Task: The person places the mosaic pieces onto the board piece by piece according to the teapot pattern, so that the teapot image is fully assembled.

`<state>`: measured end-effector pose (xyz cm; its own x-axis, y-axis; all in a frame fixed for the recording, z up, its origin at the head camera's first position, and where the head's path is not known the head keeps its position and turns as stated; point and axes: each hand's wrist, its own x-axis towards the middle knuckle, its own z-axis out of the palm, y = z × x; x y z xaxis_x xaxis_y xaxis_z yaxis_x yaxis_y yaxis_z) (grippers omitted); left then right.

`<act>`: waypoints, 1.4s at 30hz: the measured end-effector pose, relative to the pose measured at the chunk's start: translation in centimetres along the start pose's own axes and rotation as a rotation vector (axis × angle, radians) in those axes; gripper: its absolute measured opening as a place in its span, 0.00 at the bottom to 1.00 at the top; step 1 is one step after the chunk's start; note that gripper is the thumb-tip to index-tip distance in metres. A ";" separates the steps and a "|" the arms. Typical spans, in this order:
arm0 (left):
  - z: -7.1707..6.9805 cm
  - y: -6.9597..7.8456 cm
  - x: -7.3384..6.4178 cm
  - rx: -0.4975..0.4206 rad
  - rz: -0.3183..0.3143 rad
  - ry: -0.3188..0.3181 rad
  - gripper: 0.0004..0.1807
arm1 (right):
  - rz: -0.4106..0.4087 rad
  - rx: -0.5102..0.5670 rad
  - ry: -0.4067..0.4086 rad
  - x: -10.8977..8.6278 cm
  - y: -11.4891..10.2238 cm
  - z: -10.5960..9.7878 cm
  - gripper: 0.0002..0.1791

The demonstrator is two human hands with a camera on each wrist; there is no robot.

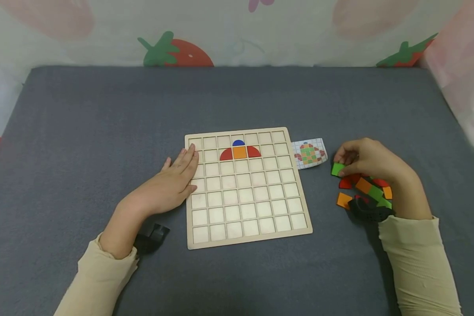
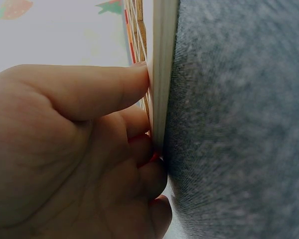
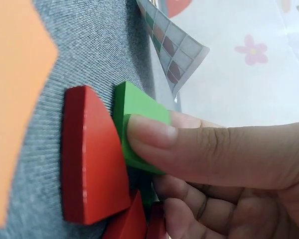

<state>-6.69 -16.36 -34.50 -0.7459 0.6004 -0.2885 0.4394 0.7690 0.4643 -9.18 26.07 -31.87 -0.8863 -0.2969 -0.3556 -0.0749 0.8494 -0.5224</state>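
Note:
A light wooden grid board (image 1: pixel 249 238) lies on the grey cloth. Near its far edge are a blue half-round tile (image 1: pixel 238 143), an orange square tile (image 1: pixel 239 152) and two red quarter-round tiles, one (image 1: pixel 226 154) left and the other (image 1: pixel 253 152) right of the orange. My left hand (image 1: pixel 163 186) rests across the board's left rim with fingers extended; the left wrist view shows the thumb touching the board's edge (image 2: pixel 164 59). To the right of the board, my right hand (image 1: pixel 369 158) pinches a green square tile (image 3: pixel 139 102), thumb on its face, beside a red curved tile (image 3: pixel 99 164).
Loose orange tiles (image 1: pixel 344 200), green tiles (image 1: pixel 375 192) and red tiles lie in a pile under the right wrist. A printed pattern card (image 1: pixel 310 153) pokes out at the board's right edge. Black wrist devices (image 1: pixel 153 239) are on both wrists. A strawberry-print curtain (image 1: pixel 280 39) hangs behind.

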 end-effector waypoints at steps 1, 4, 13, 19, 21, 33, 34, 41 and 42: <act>0.0 0.0 0.0 0.000 0.000 0.000 0.36 | 0.000 -0.001 0.002 0.0 0.0 0.0 0.10; 0.0 0.0 0.0 -0.001 -0.002 -0.001 0.36 | 0.008 0.000 0.005 0.0 0.0 -0.1 0.10; 0.1 -0.2 0.1 -0.002 0.001 -0.002 0.36 | 0.001 0.061 0.012 -0.2 0.5 -0.2 0.06; 0.2 -0.3 0.1 -0.010 0.006 -0.001 0.36 | -0.084 0.079 0.069 -0.3 1.0 -0.3 0.05; 0.3 -0.3 0.0 -0.008 0.004 -0.002 0.36 | -0.090 0.072 0.090 -0.4 1.0 -0.4 0.05; 0.0 -0.4 0.1 0.002 0.005 0.005 0.36 | -0.029 0.142 0.220 -1.0 -0.5 -1.0 0.11; 0.0 -0.3 0.0 0.000 0.004 0.005 0.36 | -0.032 0.151 0.229 -1.0 -0.7 -1.0 0.11; 0.0 -0.2 0.0 -0.014 -0.003 -0.001 0.36 | -0.061 0.158 0.256 -0.1 -2.7 -1.0 0.12; 0.1 -0.2 0.0 -0.015 -0.003 -0.001 0.36 | -0.057 0.166 0.254 0.1 -3.1 -1.0 0.12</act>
<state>-6.75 -16.53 -34.64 -0.7466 0.5985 -0.2904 0.4298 0.7672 0.4762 -9.49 23.90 -29.51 -0.9702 -0.2057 -0.1278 -0.0707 0.7452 -0.6631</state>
